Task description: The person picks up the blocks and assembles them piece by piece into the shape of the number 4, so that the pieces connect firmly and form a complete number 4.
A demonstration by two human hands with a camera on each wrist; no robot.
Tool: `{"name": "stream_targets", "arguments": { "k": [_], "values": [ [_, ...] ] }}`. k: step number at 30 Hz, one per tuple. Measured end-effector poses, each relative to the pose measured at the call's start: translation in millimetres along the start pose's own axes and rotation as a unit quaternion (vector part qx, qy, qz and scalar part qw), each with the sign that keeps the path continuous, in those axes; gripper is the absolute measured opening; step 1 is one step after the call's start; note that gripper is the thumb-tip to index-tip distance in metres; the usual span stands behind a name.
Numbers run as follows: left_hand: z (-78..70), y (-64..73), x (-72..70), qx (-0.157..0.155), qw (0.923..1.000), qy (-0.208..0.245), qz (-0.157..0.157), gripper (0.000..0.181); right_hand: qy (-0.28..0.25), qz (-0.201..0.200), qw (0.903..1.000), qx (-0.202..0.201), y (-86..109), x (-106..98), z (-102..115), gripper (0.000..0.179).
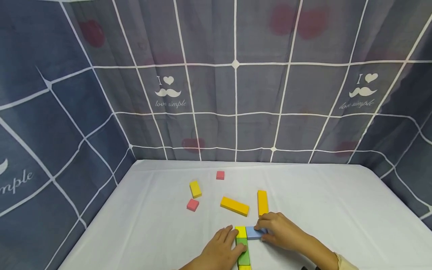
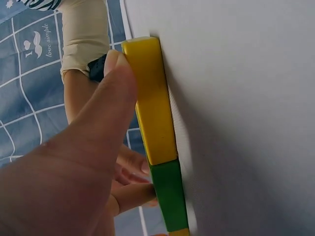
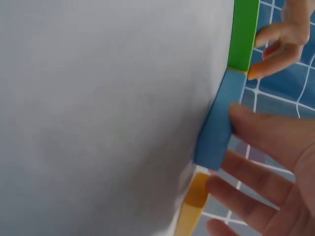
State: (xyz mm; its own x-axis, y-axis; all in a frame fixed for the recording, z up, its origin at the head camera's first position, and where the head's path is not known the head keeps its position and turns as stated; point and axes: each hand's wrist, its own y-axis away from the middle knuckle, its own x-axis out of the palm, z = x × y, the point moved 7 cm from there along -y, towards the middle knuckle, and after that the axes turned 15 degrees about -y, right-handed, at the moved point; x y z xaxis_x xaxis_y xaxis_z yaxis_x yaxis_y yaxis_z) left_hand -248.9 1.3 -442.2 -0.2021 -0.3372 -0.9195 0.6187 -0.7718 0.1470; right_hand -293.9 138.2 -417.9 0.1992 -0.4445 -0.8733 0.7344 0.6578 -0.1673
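Observation:
My right hand [image 1: 281, 232] pinches a light blue block [image 1: 253, 233] between thumb and fingers. The block lies flat, its left end against a yellow block [image 1: 241, 231]. A green block [image 1: 243, 255] runs on from that yellow one toward the front edge, with another yellow block [image 1: 244, 267] below it. My left hand [image 1: 220, 248] rests beside this row, fingertips at the upper yellow block and thumb over the green one. In the left wrist view, the thumb touches a yellow block [image 2: 150, 98] end to end with a green block [image 2: 169, 194].
Beyond the hands lie two orange-yellow blocks [image 1: 234, 206], one just above the right fingers, a shorter yellow block [image 1: 195, 189] and two small red blocks [image 1: 192, 204]. A white cloth [image 1: 135, 225] covers the table. Dark checked curtains [image 1: 216, 90] enclose the back and sides.

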Motion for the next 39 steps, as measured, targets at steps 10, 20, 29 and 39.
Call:
{"name": "stream_targets", "arguments": {
  "k": [10,20,29,39],
  "values": [
    [-2.7,-0.1,-3.7,0.027,0.9977,-0.012,-0.062,0.055,-0.047,0.056,0.9974,0.002,-11.3,-4,-1,0.02],
    [-4.6,-5.0,-3.8,0.043,0.9968,0.026,-0.062,0.052,-0.069,0.089,0.9928,0.04,-12.7,-2,-3,0.023],
    [2.0,-6.6,-1.6,0.048,0.9962,0.071,-0.014,0.056,-0.065,0.083,0.9941,0.024,-17.6,-6,0,0.024],
    [1.3,-7.4,-3.0,0.047,0.9966,0.047,-0.048,0.052,-0.084,0.077,0.9932,0.02,-18.2,-8,-1,0.024]
  ]
}}
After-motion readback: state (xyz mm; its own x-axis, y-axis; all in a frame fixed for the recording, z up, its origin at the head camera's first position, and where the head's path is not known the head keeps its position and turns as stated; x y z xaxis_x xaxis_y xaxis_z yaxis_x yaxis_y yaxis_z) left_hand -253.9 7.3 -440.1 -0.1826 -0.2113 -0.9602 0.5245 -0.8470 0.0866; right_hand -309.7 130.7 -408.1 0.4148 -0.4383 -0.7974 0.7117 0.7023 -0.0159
